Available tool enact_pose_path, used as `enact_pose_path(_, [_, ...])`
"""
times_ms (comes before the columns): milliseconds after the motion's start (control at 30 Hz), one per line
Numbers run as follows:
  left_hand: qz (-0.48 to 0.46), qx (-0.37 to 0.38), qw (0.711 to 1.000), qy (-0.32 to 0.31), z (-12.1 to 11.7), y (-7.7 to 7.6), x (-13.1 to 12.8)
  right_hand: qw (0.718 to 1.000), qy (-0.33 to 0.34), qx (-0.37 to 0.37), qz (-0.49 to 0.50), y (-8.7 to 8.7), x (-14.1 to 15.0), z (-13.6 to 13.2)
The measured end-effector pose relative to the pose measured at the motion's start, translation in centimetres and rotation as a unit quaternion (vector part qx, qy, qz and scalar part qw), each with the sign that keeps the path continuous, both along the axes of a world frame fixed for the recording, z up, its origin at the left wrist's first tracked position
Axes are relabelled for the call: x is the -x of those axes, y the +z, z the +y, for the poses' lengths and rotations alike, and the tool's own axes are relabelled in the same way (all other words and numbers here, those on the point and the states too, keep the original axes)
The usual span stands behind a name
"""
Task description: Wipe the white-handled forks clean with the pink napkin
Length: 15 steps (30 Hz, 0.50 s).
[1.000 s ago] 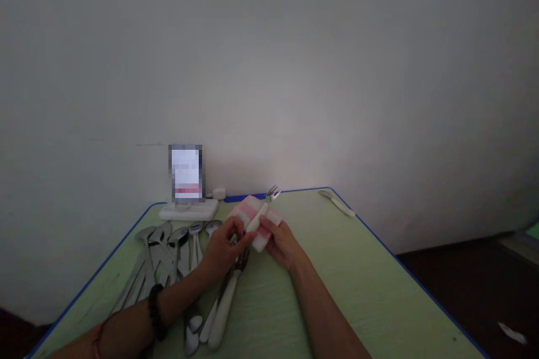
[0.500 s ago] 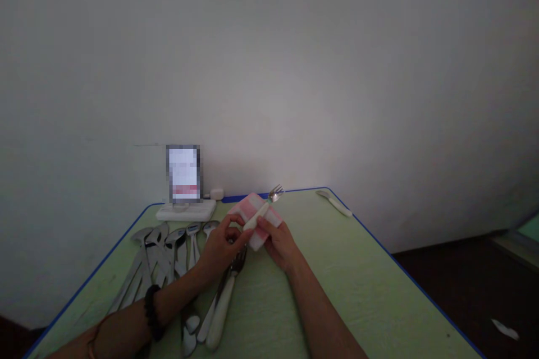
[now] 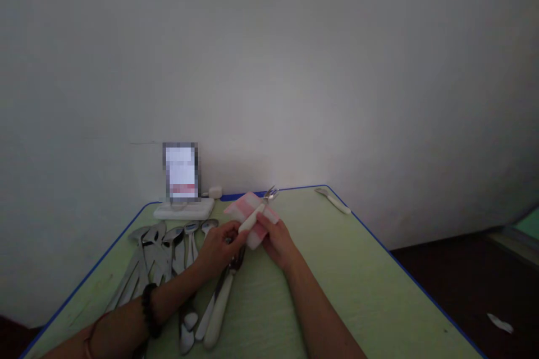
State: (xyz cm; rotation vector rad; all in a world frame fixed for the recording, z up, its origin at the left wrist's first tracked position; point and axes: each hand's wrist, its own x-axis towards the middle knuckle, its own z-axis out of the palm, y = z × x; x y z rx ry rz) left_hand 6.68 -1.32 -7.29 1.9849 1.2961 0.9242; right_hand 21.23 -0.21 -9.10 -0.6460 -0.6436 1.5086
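My left hand (image 3: 219, 247) pinches the white handle end of a small fork (image 3: 257, 211) whose metal tines point up and away. My right hand (image 3: 278, 242) holds a folded pink-and-white cloth (image 3: 247, 208) under and around that fork. Both hands are closed, above the middle of a light green table (image 3: 357, 280). Below my left hand lie white-handled cutlery pieces (image 3: 219, 305); to its left, a row of several metal spoons (image 3: 162, 247).
A lit, blurred phone screen (image 3: 181, 172) stands on a white base (image 3: 184, 211) at the table's far edge by the wall. A white-handled utensil (image 3: 334, 200) lies at the far right corner. Dark floor lies right of the blue table edge.
The hands, fork and cloth have stayed together and shifted slightly left and down in view; the fork slid a little across the cloth.
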Motion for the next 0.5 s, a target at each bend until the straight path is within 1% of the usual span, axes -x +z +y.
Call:
enact_pose_path(100, [0.007, -0.006, 1.000, 0.005, 0.0, 0.0, 0.0, 0.995, -0.080, 0.032, 0.059, -0.2, -0.4, 0.7])
enact_pose_path(167, [-0.006, 0.006, 1.000, -0.001, 0.0, -0.3, -0.1, 0.991, -0.107, 0.041, 0.076, -0.2, -0.7, 0.9])
enact_pose_path(200, [-0.021, 0.022, 0.999, -0.012, 0.1, -0.5, -0.1, 0.991, -0.106, 0.040, 0.072, -0.2, -0.9, 1.0])
enact_pose_path(267, [-0.060, 0.061, 0.996, -0.036, 0.3, -0.8, -0.1, 0.995, -0.083, 0.028, 0.047, -0.3, -0.9, 0.9])
enact_pose_path(333, [-0.077, 0.072, 0.993, -0.044, 0.4, -1.0, -0.1, 0.998, -0.065, 0.017, 0.019, -0.4, -0.8, 0.8])
enact_pose_path(400, [-0.065, 0.040, 0.997, -0.030, 0.5, -1.0, -0.1, 0.997, -0.071, 0.011, -0.005, -0.7, -0.6, 0.7])
enact_pose_path(500, [-0.043, -0.003, 0.999, -0.020, 0.5, -0.7, -0.1, 0.993, -0.110, 0.001, -0.047, -1.4, -0.5, 1.0])
